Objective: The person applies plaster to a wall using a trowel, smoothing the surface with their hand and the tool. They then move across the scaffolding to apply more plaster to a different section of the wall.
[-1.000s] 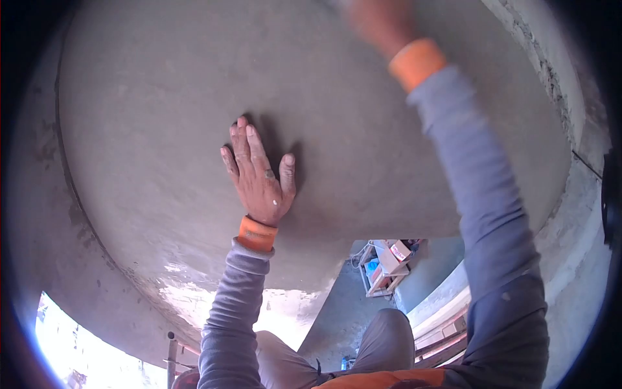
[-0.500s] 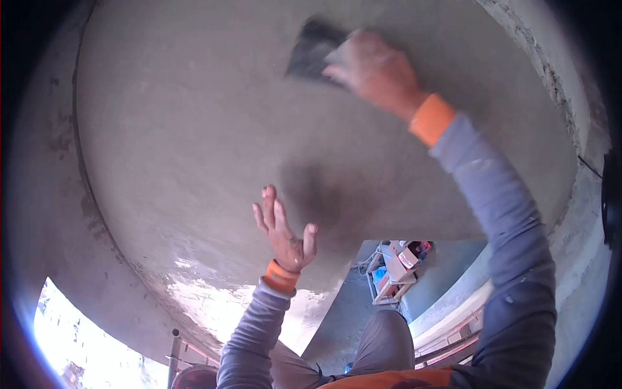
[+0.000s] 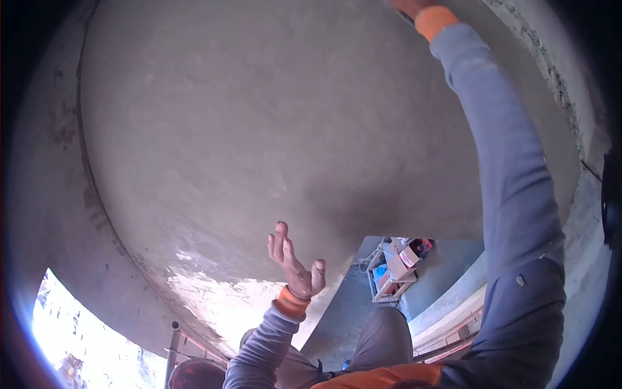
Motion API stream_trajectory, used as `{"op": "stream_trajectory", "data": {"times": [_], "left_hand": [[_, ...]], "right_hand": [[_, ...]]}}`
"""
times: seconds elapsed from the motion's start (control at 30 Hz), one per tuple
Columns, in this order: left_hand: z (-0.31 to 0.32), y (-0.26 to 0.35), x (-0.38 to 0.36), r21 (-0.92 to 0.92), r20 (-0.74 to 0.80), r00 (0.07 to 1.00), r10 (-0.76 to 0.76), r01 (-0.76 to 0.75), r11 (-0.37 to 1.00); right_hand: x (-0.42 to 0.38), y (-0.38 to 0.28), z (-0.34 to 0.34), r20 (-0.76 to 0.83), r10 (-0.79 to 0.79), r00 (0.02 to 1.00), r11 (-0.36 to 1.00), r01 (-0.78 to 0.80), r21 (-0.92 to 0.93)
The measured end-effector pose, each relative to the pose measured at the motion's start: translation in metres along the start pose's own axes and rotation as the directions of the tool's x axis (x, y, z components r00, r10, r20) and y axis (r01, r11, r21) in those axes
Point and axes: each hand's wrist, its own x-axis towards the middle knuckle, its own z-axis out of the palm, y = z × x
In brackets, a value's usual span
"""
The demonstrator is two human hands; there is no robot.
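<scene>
My right hand (image 3: 409, 5) is raised to the top edge of the view and mostly cut off. A thin dark edge of the plastering trowel (image 3: 407, 17) shows just below it, against the grey plastered wall (image 3: 246, 117). Most of the trowel and my fingers lie out of view. Lower down, my left hand (image 3: 297, 269) is held up empty, fingers stretched and thumb apart, in front of the wall's lower part. Both sleeves are grey with orange cuffs. A soft shadow falls on the plaster to the right of my left hand.
Below right, a wooden stand (image 3: 393, 285) on the floor carries cardboard boxes (image 3: 407, 256) and a blue bag. A curved ledge with reddish bars (image 3: 453, 343) runs by my leg. A metal pole (image 3: 173, 347) stands lower left, beside a bright opening (image 3: 91, 343).
My right hand has swept up and slightly right with the trowel, to the top edge of the view. My left hand has shifted a little down and right, still open.
</scene>
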Motion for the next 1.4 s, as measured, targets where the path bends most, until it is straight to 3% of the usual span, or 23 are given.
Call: {"op": "stream_trajectory", "data": {"times": [0.07, 0.13, 0.23, 0.27, 0.3, 0.33, 0.43, 0.47, 0.5, 0.53, 0.6, 0.7, 0.77, 0.87, 0.9, 0.93, 0.97, 1.03, 1.1, 1.17, 1.27, 1.33, 1.4], "left_hand": [[-0.004, 0.003, -0.001, 0.026, 0.015, 1.000, -0.021, 0.020, 0.999], [0.003, 0.011, 0.002, -0.009, 0.016, 1.000, -0.011, 0.011, 1.000], [0.007, 0.020, 0.000, -0.048, 0.038, 0.998, 0.043, -0.041, 0.998], [0.002, 0.020, -0.003, -0.050, 0.049, 0.997, 0.056, -0.054, 0.997], [-0.005, 0.018, -0.006, -0.046, 0.037, 0.998, 0.043, -0.041, 0.998], [-0.014, 0.014, -0.007, -0.042, 0.020, 0.999, 0.027, -0.026, 0.999], [-0.033, 0.008, 0.003, -0.024, -0.055, 0.998, 0.011, -0.012, 1.000], [-0.033, 0.007, 0.010, -0.031, -0.091, 0.996, 0.014, -0.017, 0.999], [-0.030, 0.007, 0.017, -0.047, -0.113, 0.994, 0.016, -0.021, 0.999], [-0.024, 0.007, 0.022, -0.056, -0.122, 0.992, 0.042, -0.049, 0.997], [-0.016, 0.010, 0.031, -0.058, -0.121, 0.990, 0.078, -0.086, 0.995], [-0.027, 0.001, 0.040, -0.034, -0.157, 0.979, 0.133, -0.140, 0.990], [-0.044, -0.005, 0.040, 0.012, -0.199, 0.975, 0.099, -0.099, 0.995], [-0.056, -0.006, 0.044, 0.076, -0.263, 0.964, 0.027, -0.007, 0.997], [-0.048, -0.002, 0.051, 0.050, -0.281, 0.956, 0.078, -0.066, 0.997], [-0.037, 0.005, 0.061, 0.021, -0.296, 0.947, 0.126, -0.125, 0.992], [-0.026, 0.013, 0.067, -0.015, -0.308, 0.937, 0.167, -0.180, 0.984], [-0.016, 0.018, 0.075, -0.024, -0.321, 0.927, 0.193, -0.212, 0.977], [-0.026, 0.010, 0.083, 0.007, -0.342, 0.907, 0.246, -0.259, 0.966], [-0.052, -0.012, 0.080, 0.043, -0.369, 0.913, 0.175, -0.171, 0.984], [-0.065, -0.013, 0.084, 0.059, -0.376, 0.925, 0.057, -0.038, 0.998], [-0.055, -0.006, 0.096, 0.044, -0.393, 0.911, 0.129, -0.121, 0.992], [-0.041, 0.004, 0.109, 0.033, -0.408, 0.895, 0.182, -0.185, 0.982]], "right_hand": [[0.006, -0.012, -0.003, -0.011, 0.135, 0.991, 0.991, -0.135, -0.025], [-0.017, -0.051, -0.018, 0.283, -0.349, 0.893, 0.903, 0.401, -0.153], [-0.062, -0.044, 0.008, -0.035, -0.528, 0.848, 0.847, 0.523, -0.095], [-0.050, -0.012, -0.010, 0.022, -0.668, 0.744, 0.743, 0.668, -0.040], [-0.037, 0.027, -0.009, 0.021, -0.328, 0.945, 0.929, 0.326, -0.175], [-0.023, 0.051, -0.005, -0.029, 0.056, 0.998, 0.953, -0.062, -0.296], [0.000, 0.034, -0.015, -0.038, 0.237, 0.971, 0.937, -0.239, -0.255], [-0.009, 0.020, -0.006, -0.027, -0.164, 0.986, 0.974, 0.158, -0.162], [-0.029, -0.020, -0.004, -0.049, -0.528, 0.848, 0.849, 0.524, -0.073], [-0.056, -0.064, 0.000, 0.002, -0.216, 0.976, 0.976, 0.216, -0.028], [-0.111, -0.099, 0.016, -0.066, -0.380, 0.922, 0.917, 0.386, 0.106], [-0.099, -0.012, -0.008, 0.155, -0.431, 0.889, 0.875, 0.454, -0.167], [-0.062, 0.053, -0.016, 0.000, 0.118, 0.993, 0.977, -0.116, -0.181], [-0.045, 0.016, -0.023, 0.020, 0.326, 0.945, 0.945, -0.326, 0.018], [-0.070, -0.020, -0.012, -0.111, -0.196, 0.974, 0.979, 0.188, -0.073], [-0.093, -0.063, -0.002, -0.018, -0.250, 0.968, 0.947, 0.240, -0.213], [-0.123, -0.115, 0.011, 0.078, -0.168, 0.983, 0.981, 0.174, -0.083], [-0.187, -0.137, 0.008, -0.117, -0.458, 0.881, 0.880, 0.468, 0.081], [-0.190, -0.072, -0.019, 0.113, -0.431, 0.895, 0.897, 0.439, -0.050], [-0.185, 0.028, -0.038, 0.214, -0.178, 0.961, 0.941, 0.230, -0.249], [-0.146, 0.078, -0.032, 0.029, 0.336, 0.941, 0.890, -0.307, -0.337], [-0.138, 0.014, -0.018, 0.128, 0.264, 0.956, 0.948, -0.233, -0.215], [-0.174, -0.082, 0.002, 0.172, -0.045, 0.984, 0.991, 0.066, -0.116]]}}
